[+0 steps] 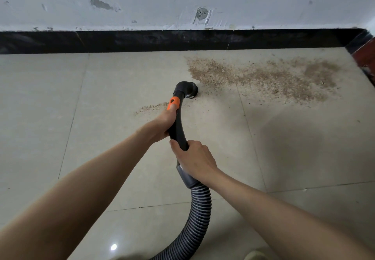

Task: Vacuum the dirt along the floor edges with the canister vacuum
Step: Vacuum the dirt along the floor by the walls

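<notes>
Counts at the floor edge

Two hands, the left hand (162,124) and the right hand (195,159), were on one black vacuum wand (178,125) with one orange collar (173,103), one round brush nozzle (187,90) ahead of them and one ribbed hose (197,217) behind; two dirt patches lay beyond: a large one (263,77), a small one (152,107).

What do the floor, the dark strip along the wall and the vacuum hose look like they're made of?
Floor: glossy beige tile, probably ceramic; grout lines and a bright light reflection show.
Dark strip: black and shiny with faint mottling, perhaps polished stone or tile.
Hose: flexible ribbed plastic, grey and black rings, bending in a curve.
Handle tube: smooth black hard plastic with an orange band; both hands hold it.
</notes>
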Demonstrator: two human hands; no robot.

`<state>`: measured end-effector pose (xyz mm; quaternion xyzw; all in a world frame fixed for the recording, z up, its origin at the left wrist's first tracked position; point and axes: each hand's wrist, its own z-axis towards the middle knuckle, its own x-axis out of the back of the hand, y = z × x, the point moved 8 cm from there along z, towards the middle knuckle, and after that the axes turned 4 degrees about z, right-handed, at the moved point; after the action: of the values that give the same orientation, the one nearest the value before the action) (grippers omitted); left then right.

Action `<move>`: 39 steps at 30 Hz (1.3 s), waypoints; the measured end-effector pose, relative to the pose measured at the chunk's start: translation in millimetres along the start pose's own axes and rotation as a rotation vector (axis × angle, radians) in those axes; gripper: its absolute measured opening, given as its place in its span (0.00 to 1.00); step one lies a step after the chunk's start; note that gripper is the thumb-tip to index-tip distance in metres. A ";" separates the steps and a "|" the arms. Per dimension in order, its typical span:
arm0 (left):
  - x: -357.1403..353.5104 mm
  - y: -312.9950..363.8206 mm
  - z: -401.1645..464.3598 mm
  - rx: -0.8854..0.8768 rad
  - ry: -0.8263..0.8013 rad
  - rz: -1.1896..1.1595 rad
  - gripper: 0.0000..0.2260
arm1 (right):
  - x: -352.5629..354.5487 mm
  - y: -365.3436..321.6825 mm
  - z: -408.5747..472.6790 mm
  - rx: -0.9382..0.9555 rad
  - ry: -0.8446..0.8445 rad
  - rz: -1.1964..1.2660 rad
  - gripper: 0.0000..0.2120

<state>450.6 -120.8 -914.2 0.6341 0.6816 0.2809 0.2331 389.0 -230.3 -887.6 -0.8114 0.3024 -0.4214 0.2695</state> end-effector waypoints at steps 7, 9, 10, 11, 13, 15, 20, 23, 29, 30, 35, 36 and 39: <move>-30.8 10.0 9.2 -0.016 -0.042 0.116 0.32 | 16.9 18.2 4.8 -0.039 0.071 0.037 0.22; -31.0 12.7 10.8 -0.020 -0.048 0.123 0.33 | 18.0 16.6 8.9 -0.032 0.067 0.041 0.22; -28.9 14.3 11.4 -0.025 -0.044 0.120 0.33 | 17.4 14.4 11.0 -0.027 0.061 0.045 0.22; -25.0 15.9 11.8 -0.030 -0.034 0.112 0.33 | 15.8 11.6 12.7 -0.020 0.051 0.051 0.22; -13.5 17.6 11.7 -0.037 -0.003 0.096 0.32 | 10.3 4.7 16.1 0.000 0.022 0.068 0.22; 1.2 17.0 10.5 -0.040 0.033 0.087 0.32 | 2.5 -3.4 17.4 0.023 -0.010 0.079 0.22; 52.4 2.0 -2.6 -0.047 0.144 0.033 0.32 | -30.1 -29.4 11.1 0.094 -0.115 0.038 0.23; 86.7 -17.1 -16.6 -0.014 0.203 -0.021 0.30 | -54.1 -42.9 2.4 0.133 -0.185 -0.022 0.24; 134.0 -47.8 -42.0 0.016 0.307 -0.167 0.28 | -85.7 -66.8 -9.3 0.193 -0.291 -0.151 0.26; 137.9 -51.9 -44.9 0.019 0.321 -0.181 0.30 | -88.9 -67.8 -12.0 0.198 -0.300 -0.163 0.26; 139.9 -72.1 -54.2 0.029 0.349 -0.233 0.28 | -94.5 -61.8 -28.7 0.203 -0.323 -0.204 0.25; 137.8 -74.7 -55.4 0.034 0.348 -0.245 0.26 | -93.9 -60.2 -31.5 0.203 -0.322 -0.206 0.24; 131.7 -80.3 -57.7 0.042 0.352 -0.263 0.20 | -90.0 -56.2 -38.2 0.199 -0.317 -0.206 0.24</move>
<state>341.3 2.3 -921.3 0.4855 0.7944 0.3403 0.1318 329.9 -134.9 -876.4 -0.8635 0.1286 -0.3415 0.3481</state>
